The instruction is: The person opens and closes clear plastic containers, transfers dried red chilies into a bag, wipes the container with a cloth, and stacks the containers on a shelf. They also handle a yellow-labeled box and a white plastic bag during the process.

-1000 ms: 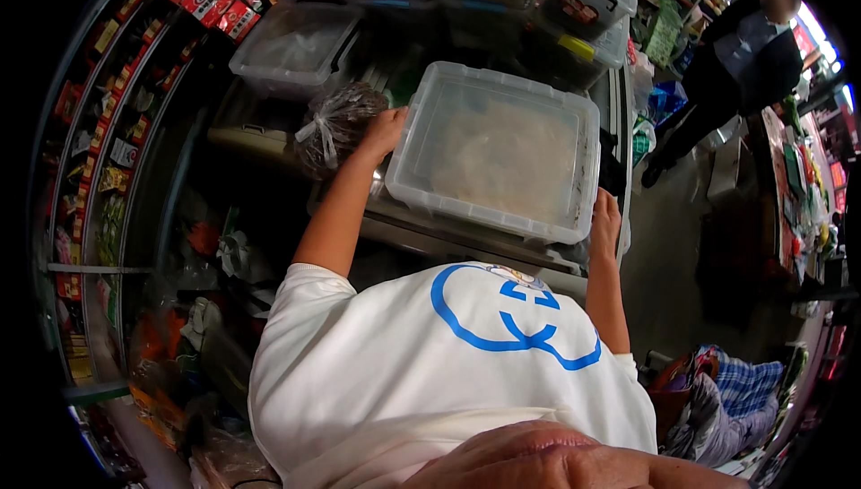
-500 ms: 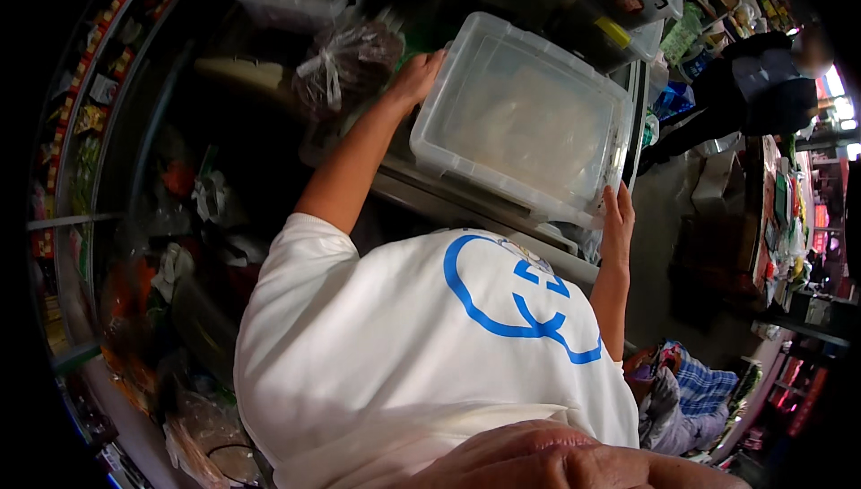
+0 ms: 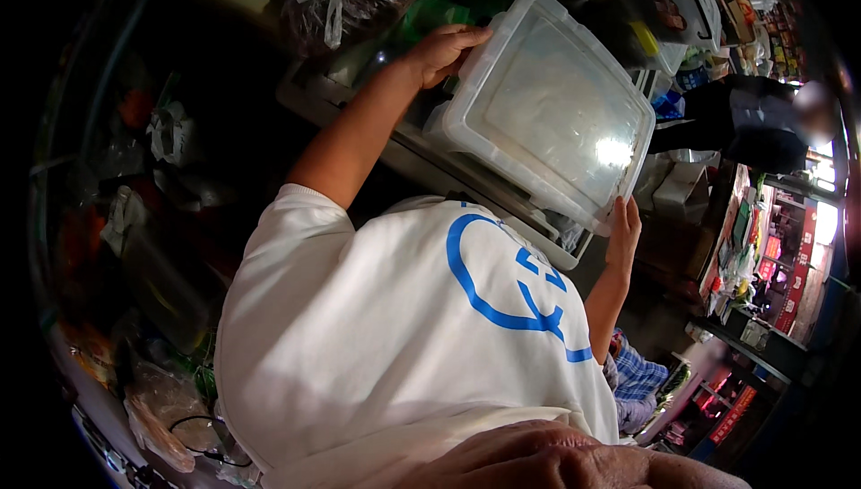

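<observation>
A translucent plastic storage box (image 3: 556,103) with a lid is in front of my chest, tilted, its contents only a pale blur. A bright glare spot lies near the lid's right side. My left hand (image 3: 446,51) grips the far left edge, thumb and fingers closed on the rim. At the near right corner, my right hand (image 3: 621,231) holds the box's side with its fingers upright against it; part of its grip is hidden. Under the box, the edge of a pale counter or frame (image 3: 547,247) shows.
A tied plastic bag (image 3: 359,0) of dark items sits beyond my left hand. Another lidded box (image 3: 686,5) stands at the far right. A person in dark clothes (image 3: 753,121) is to the right, near a cluttered wooden table (image 3: 717,251). Plastic bags (image 3: 166,399) lie at left.
The storage box has shifted to the right and tilted more steeply, with both my hands still on it. Glare now shows on its lid. The whole view has turned somewhat.
</observation>
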{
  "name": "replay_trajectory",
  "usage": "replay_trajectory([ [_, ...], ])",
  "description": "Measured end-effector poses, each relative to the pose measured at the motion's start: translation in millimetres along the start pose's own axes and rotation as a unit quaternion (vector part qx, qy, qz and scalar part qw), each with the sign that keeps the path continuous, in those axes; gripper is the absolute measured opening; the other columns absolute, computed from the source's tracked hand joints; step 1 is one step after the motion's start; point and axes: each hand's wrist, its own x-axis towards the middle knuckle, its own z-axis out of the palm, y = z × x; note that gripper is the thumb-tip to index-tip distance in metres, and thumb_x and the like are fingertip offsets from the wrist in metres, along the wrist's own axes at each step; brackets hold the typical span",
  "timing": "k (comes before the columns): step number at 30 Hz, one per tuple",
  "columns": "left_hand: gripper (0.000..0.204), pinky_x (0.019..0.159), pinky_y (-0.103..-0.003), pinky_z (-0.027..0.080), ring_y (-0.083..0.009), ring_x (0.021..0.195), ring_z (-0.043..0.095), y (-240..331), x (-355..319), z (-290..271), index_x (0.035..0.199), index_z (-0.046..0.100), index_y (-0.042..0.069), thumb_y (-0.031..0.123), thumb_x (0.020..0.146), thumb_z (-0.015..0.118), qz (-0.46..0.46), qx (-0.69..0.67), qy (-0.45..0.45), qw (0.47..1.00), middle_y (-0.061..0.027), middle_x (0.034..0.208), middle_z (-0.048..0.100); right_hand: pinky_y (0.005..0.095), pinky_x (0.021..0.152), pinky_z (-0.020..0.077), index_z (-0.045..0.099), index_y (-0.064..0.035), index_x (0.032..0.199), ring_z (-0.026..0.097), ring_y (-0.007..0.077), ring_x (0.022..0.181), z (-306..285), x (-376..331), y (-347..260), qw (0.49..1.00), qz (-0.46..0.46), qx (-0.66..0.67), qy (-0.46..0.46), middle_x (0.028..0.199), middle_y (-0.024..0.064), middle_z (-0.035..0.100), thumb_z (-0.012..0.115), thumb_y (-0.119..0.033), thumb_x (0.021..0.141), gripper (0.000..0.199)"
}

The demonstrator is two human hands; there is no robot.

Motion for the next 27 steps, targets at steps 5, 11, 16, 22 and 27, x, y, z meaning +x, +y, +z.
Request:
replay_trajectory([
  [5, 0.035, 0.067, -0.031, 0.047, -0.0137, 0.076, 0.059, 1, 3, -2, 0.098, 0.061, 0.005, 0.037, 0.087, 0.056, 0.045, 0.141, 0.04, 0.988, -0.0052, 0.089, 0.062, 0.032, 0.071, 0.0461, 0.055, -0.0023, 0.115, 0.062, 0.0208, 0.079, -1, 2, -20, 0.94, -0.049, -0.334, 0.039, 0.085, 0.0143, 0.063, 0.052, -0.027, 0.089, 0.036],
  [11, 0.04, 0.066, -0.028, 0.042, -0.0101, 0.072, 0.05, 10, 8, 1, 0.095, 0.058, 0.001, 0.038, 0.093, 0.044, 0.099, 0.415, 0.068, 0.902, -0.0024, 0.078, 0.055, 0.0344, 0.061, 0.0453, 0.057, -0.0021, 0.108, 0.06, 0.0233, 0.065, -7, 0, -45, 0.921, -0.072, -0.374, 0.08, 0.069, 0.0118, 0.058, 0.054, -0.025, 0.086, 0.032],
  [16, 0.044, 0.062, -0.035, 0.041, -0.017, 0.065, 0.052, 14, 12, -3, 0.086, 0.056, -0.001, 0.04, 0.094, 0.04, 0.243, 0.441, 0.053, 0.862, -0.0086, 0.066, 0.053, 0.0326, 0.062, 0.0463, 0.058, -0.0023, 0.109, 0.06, 0.0213, 0.064, -12, -6, -85, 0.932, -0.057, -0.339, 0.112, 0.069, 0.012, 0.059, 0.052, -0.026, 0.086, 0.033],
  [22, 0.053, 0.088, -0.032, 0.04, -0.0186, 0.099, 0.054, 36, 4, 16, 0.111, 0.059, 0.001, 0.047, 0.094, 0.038, 0.15, 0.359, 0.096, 0.916, -0.0106, 0.106, 0.061, 0.0318, 0.062, 0.0469, 0.06, -0.0028, 0.104, 0.061, 0.0195, 0.063, -14, -9, -100, 0.938, -0.051, -0.328, 0.096, 0.068, 0.0131, 0.06, 0.052, -0.028, 0.085, 0.033],
  [27, 0.053, 0.099, -0.031, 0.031, -0.0205, 0.12, 0.044, 92, -9, 50, 0.127, 0.047, 0.001, 0.04, 0.091, 0.044, 0.151, 0.162, 0.011, 0.975, -0.0115, 0.127, 0.05, 0.0287, 0.059, 0.045, 0.063, -0.0027, 0.098, 0.056, 0.012, 0.061, -32, 12, -101, 0.958, -0.057, -0.264, 0.094, 0.065, 0.0064, 0.058, 0.053, -0.031, 0.086, 0.032],
])
